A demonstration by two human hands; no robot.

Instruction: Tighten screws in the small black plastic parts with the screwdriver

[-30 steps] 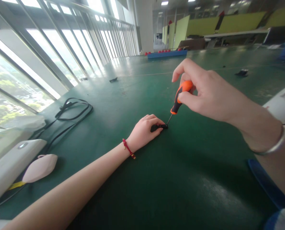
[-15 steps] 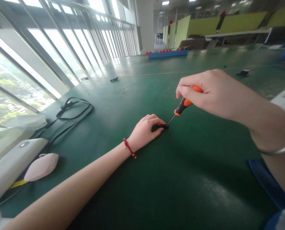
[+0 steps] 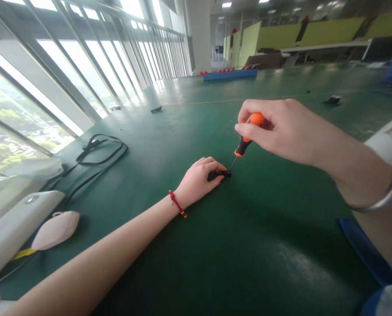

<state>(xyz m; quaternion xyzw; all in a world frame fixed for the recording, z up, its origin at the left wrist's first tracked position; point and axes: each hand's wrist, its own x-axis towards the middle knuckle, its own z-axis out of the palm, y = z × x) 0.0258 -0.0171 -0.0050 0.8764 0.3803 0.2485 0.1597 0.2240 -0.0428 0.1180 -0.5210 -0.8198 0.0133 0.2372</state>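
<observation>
Low on the green table [image 3: 169, 263], my left hand [image 3: 200, 177] pinches a small black piece [image 3: 226, 173] between thumb and fingers; most of it is covered, so its kind does not show. Above and to the right, my right hand [image 3: 278, 127] is closed round the orange and black handle of a screwdriver [image 3: 242, 145]. Its thin shaft slants down to the left, and the tip meets the right end of the black piece.
A looped black cable [image 3: 106, 151], a pale pink case [image 3: 55, 229] and a white box-like device [image 3: 27, 224] lie at left. Far back stands a blue strip with red knobs [image 3: 230, 75]. Small dark scraps [image 3: 156, 109] sit beyond my hands. A metal railing [image 3: 84, 66] runs along the left.
My right hand has shifted slightly left, and the screwdriver now stands more upright. Its tip stays at the black piece, which my left hand still holds in place.
</observation>
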